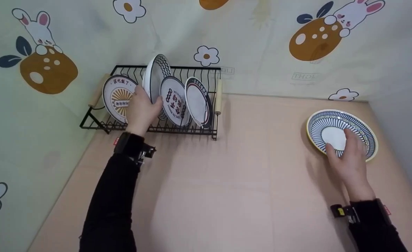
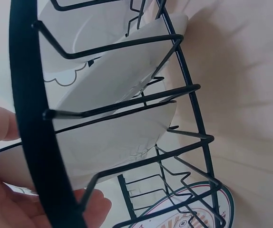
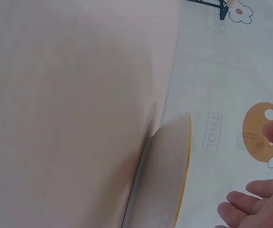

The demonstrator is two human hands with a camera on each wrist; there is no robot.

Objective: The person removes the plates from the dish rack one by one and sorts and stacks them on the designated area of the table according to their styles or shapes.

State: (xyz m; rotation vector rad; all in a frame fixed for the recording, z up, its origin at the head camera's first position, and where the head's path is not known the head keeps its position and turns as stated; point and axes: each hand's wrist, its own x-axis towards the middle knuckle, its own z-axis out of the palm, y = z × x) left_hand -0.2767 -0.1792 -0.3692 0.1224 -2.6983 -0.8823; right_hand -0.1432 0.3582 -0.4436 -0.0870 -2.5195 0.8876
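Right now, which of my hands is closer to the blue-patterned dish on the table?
Your right. The right hand is just above the blue-patterned dish; the left hand is far to its left, gripping the bowl in the rack.

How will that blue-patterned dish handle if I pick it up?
The blue-patterned dish looks ceramic, so it's probably stiff and breakable. Its smooth surface may feel slippery. Because its walls flare from a narrower base, pressing its rim could tip it.

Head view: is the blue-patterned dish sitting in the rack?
No, the blue-patterned dish sits on the table, well to the right of the rack.
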